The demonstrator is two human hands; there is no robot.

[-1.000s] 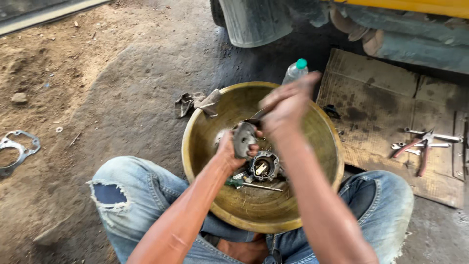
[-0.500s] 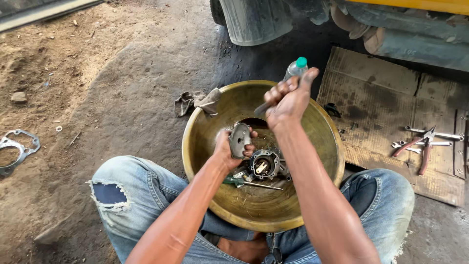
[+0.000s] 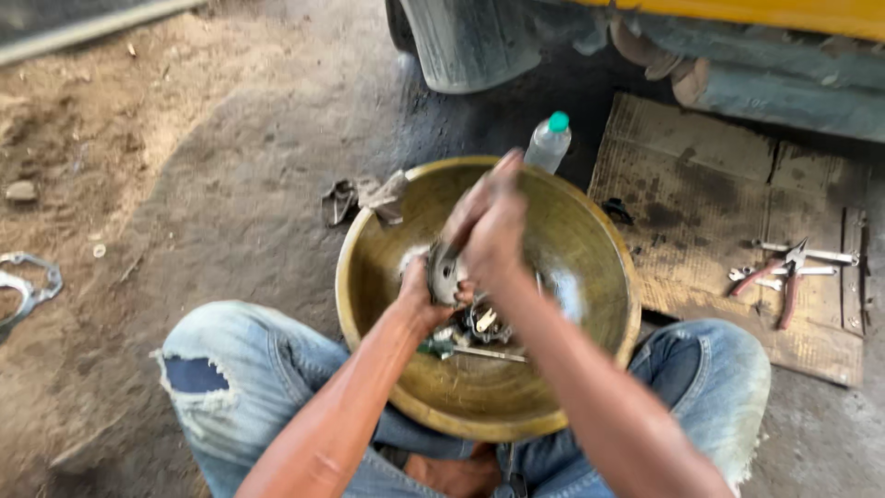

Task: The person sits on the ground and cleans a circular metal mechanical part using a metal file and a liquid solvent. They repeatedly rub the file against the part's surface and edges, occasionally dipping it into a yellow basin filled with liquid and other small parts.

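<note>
Knees (image 3: 230, 369) in torn jeans frame the bottom edge, person seated on the ground, both forearms cut off by the frame. Brass bowl (image 3: 590, 277) sits between the legs, near rim hidden by the arms. Left hand (image 3: 422, 293) curled shut around a small grey metal part (image 3: 444, 272) held over the bowl's middle — only the part's rounded face shows, the rest is behind the fingers. Right hand (image 3: 493, 226) closed above and against it, blurred; it seems to grip something thin but what it holds cannot be told. Under the hands, in the bowl bottom: a dark round gear-like piece (image 3: 481, 323) and a green-handled tool (image 3: 461, 350), both half covered (details too smeared to name).

Past the far rim a clear bottle (image 3: 549, 143) with green cap, just behind the bowl, lower half hidden. Left of the rim a crumpled rag (image 3: 364, 198) on the dirt. Right side — stained cardboard (image 3: 701, 184) lying flat, red-handled pliers (image 3: 779, 277) and a wrench or two on it near the frame edge, well apart from the bowl. Far left, a grey gasket (image 3: 28, 281) cut by the edge. Open bare dirt across the left half. At the top, a vehicle's underside (image 3: 645, 46), tyre and yellow body cropped, hanging low over the cardboard.
</note>
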